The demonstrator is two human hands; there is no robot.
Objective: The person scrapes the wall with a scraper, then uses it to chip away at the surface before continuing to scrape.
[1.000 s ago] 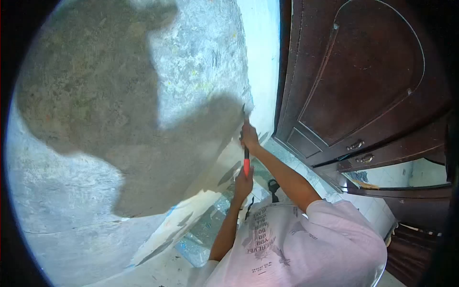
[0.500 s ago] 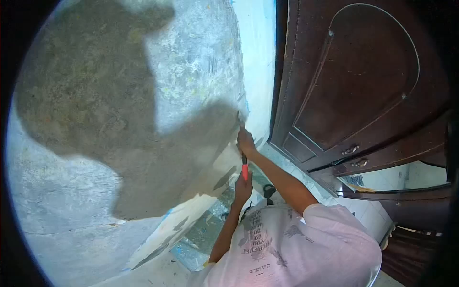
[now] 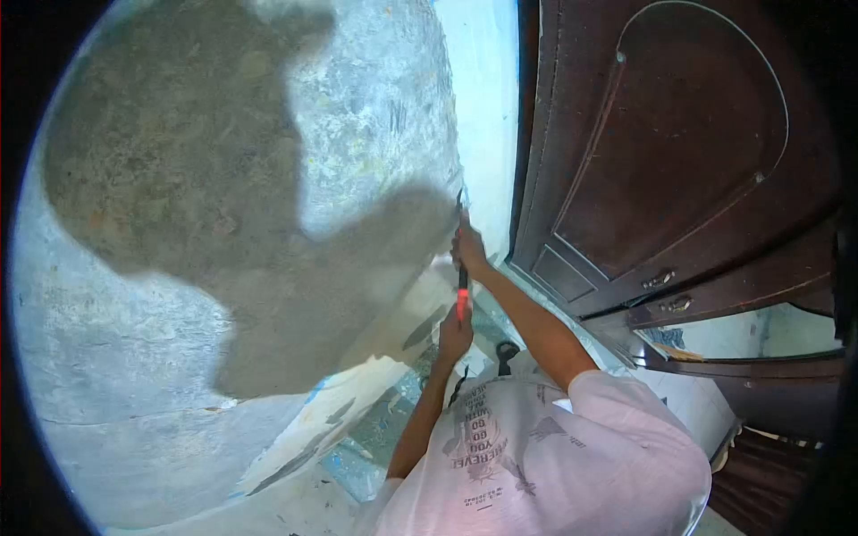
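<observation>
A long-handled scraper (image 3: 462, 279) with a black shaft and a red grip is held in both my hands. My right hand (image 3: 469, 248) wraps round the shaft near the blade. Lower down, my left hand (image 3: 456, 335) closes on the red end of the handle. The thin blade points up and meets the wall along the border between the rough grey surface (image 3: 375, 116) and a smooth pale strip (image 3: 478, 107). My shadow darkens much of the grey wall, and the blade's exact contact is hard to see.
To the right stands a dark brown wooden wardrobe (image 3: 679, 161) with metal handles and a mirror (image 3: 760, 330). Pale, flaking patches run along the lower wall (image 3: 295, 438). Paint-spotted sheeting (image 3: 380, 438) covers the floor near my left arm. A dark object (image 3: 507, 353) is close to my shirt.
The scraper has tilted more upright and its blade has shifted slightly up and right along the border. Both hands move with it, still gripping; the view has shifted a little.
</observation>
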